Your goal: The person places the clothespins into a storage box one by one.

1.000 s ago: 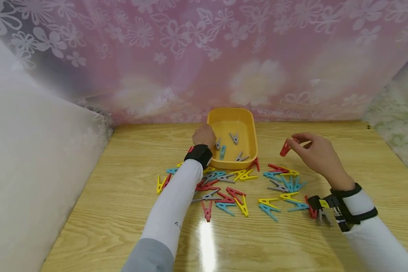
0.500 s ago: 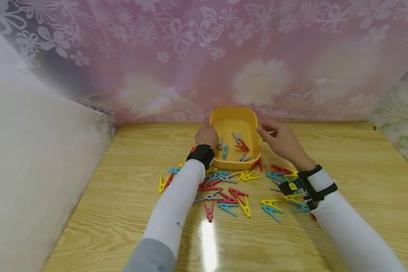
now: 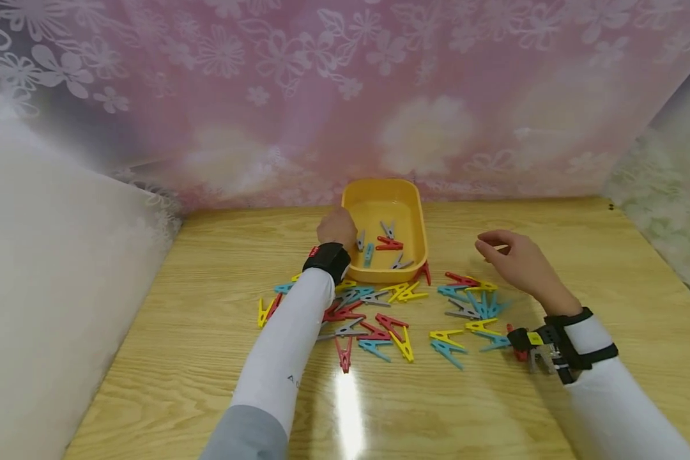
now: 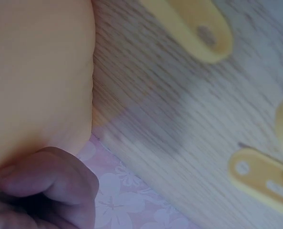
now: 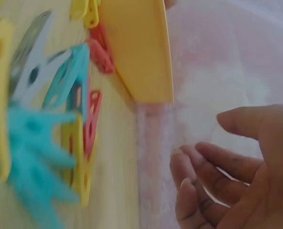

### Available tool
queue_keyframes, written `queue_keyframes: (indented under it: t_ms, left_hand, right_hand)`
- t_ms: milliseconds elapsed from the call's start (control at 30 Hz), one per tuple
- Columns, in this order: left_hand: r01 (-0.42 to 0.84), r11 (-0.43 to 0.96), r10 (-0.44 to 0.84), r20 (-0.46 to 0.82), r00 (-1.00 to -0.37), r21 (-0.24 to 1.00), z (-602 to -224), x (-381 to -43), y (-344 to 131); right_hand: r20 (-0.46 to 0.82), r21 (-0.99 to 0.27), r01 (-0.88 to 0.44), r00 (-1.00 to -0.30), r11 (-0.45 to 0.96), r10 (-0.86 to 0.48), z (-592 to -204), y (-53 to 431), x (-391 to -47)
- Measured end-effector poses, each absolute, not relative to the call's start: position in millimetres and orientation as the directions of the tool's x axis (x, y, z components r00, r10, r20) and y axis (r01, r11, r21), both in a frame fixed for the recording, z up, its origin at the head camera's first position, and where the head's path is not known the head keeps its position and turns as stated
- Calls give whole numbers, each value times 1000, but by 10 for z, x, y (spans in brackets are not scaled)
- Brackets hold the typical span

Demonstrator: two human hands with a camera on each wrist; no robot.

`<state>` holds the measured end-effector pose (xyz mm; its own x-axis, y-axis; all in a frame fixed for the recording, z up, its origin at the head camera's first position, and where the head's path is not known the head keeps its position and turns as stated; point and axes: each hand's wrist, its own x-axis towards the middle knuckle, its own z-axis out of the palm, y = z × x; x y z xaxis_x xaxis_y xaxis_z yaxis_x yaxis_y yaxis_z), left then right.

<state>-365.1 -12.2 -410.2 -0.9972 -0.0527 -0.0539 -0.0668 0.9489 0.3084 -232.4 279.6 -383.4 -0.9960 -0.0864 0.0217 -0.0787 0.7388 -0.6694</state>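
On the surface (image 3: 167, 370), clothespins (image 3: 345, 363) look light, stiff, best pinched mid-body; your left hand (image 3: 337, 228) grips the far tray (image 3: 381, 276), right hand (image 3: 519, 263) gapes empty.

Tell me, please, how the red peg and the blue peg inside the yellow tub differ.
The red peg lies crosswise in the yellow tub, the blue peg lengthwise. The red peg shows its forked side; the blue peg shows one narrow strip. The red peg is nearer the middle, the blue peg nearer the left side. Both lie inside the tub.
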Motion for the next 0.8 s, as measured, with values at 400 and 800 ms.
queue_keyframes:
  t_ms: [400, 800]
  left_hand:
    - [-73, 948, -58, -60, -997, 309, -4029, -3581, -115]
    - [-71, 948, -56, -59, -997, 309, -4059, -3619, -122]
  right_hand:
    - [-184, -538, 57, -982, 841, -51, -3941, 3286, -1876]
    - [-397, -462, 131, -915, 877, -73, -4072, 3460, -1477]
